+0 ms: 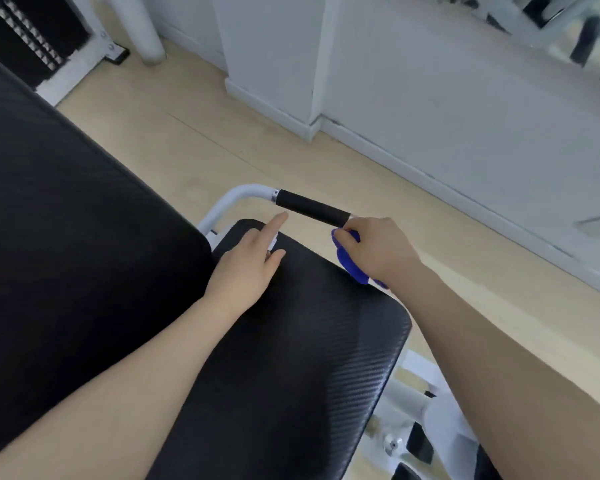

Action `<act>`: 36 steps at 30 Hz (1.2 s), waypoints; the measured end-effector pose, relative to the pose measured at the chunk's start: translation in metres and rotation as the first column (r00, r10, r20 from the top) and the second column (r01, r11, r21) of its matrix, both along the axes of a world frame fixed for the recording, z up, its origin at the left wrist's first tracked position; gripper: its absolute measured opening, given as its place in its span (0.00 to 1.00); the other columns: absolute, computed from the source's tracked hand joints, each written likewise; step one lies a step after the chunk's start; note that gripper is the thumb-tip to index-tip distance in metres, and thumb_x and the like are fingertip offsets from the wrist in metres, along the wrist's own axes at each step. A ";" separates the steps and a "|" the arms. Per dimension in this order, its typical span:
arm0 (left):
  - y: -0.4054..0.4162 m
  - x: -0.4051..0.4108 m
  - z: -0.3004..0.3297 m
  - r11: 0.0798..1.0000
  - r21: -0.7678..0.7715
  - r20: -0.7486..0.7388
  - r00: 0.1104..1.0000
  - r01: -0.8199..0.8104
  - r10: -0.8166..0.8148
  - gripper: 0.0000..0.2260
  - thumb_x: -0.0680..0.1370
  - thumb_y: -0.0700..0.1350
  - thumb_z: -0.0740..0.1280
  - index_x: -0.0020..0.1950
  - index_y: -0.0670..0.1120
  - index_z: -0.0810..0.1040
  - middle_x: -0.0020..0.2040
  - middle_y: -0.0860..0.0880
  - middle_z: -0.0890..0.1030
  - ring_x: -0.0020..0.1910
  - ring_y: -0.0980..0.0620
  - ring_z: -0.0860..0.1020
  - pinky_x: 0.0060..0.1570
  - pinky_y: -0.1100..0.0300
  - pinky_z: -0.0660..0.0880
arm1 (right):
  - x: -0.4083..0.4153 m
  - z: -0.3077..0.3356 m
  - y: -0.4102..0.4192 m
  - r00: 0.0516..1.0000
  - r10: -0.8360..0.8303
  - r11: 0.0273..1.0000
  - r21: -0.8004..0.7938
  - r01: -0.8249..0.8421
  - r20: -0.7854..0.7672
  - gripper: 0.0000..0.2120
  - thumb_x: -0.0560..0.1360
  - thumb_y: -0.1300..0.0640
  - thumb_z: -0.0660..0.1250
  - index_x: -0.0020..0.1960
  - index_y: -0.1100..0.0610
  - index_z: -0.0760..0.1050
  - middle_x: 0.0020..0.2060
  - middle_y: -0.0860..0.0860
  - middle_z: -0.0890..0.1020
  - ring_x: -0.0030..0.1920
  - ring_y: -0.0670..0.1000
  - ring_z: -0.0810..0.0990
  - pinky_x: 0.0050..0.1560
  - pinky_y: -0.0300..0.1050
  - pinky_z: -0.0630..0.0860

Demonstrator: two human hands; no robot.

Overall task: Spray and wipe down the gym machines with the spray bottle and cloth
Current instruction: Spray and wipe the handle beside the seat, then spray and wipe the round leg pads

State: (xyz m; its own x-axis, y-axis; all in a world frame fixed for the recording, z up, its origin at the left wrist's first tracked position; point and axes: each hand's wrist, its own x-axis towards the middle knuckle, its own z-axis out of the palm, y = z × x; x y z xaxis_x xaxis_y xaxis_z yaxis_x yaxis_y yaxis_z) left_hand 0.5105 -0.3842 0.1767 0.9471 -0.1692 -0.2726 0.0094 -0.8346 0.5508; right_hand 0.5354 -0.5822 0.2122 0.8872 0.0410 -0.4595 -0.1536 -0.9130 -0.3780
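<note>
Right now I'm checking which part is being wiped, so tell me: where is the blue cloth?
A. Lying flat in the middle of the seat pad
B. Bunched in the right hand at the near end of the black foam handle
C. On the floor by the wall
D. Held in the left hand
B: the blue cloth is bunched under the right hand, at the end of the black foam handle.

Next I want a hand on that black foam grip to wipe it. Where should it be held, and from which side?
Wrap the middle of the black grip from above, fingers curling over the far side. It is a bare round bar lying nearly level, clear of the seat pad; the right hand with the blue cloth already sits at its near end.
</note>
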 end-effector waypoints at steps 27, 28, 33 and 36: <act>-0.034 -0.399 0.083 0.609 -0.084 0.091 0.615 0.789 -0.783 0.26 0.79 0.41 0.58 0.75 0.54 0.55 0.61 0.48 0.74 0.38 0.52 0.73 0.37 0.59 0.71 | -0.541 0.079 0.040 0.989 -0.127 0.868 -0.491 0.072 -0.079 0.16 0.70 0.50 0.69 0.55 0.54 0.72 0.45 0.54 0.74 0.34 0.54 0.76 0.30 0.44 0.71; -0.040 -0.406 0.080 0.596 -0.073 0.095 0.601 0.800 -0.794 0.26 0.79 0.42 0.58 0.75 0.55 0.55 0.64 0.50 0.73 0.39 0.53 0.73 0.37 0.61 0.69 | -0.554 0.070 0.046 0.998 -0.037 0.845 -0.535 0.004 -0.051 0.16 0.62 0.51 0.75 0.47 0.54 0.75 0.38 0.54 0.75 0.28 0.53 0.74 0.26 0.41 0.67; -0.061 -0.423 0.065 0.617 -0.086 0.094 0.623 0.782 -0.777 0.27 0.78 0.41 0.59 0.74 0.56 0.57 0.62 0.49 0.73 0.43 0.46 0.77 0.41 0.49 0.76 | -0.591 0.053 0.011 0.912 0.324 0.727 -0.683 -0.068 0.253 0.14 0.62 0.68 0.59 0.40 0.55 0.77 0.31 0.53 0.74 0.24 0.52 0.68 0.25 0.42 0.62; -0.067 -0.431 0.051 0.627 -0.025 0.233 0.615 0.778 -0.753 0.25 0.76 0.41 0.57 0.71 0.56 0.57 0.49 0.45 0.76 0.35 0.43 0.78 0.31 0.49 0.76 | -0.602 0.042 -0.021 0.884 0.364 0.716 -0.695 -0.064 0.293 0.16 0.58 0.68 0.65 0.45 0.56 0.75 0.32 0.52 0.72 0.27 0.53 0.68 0.27 0.44 0.63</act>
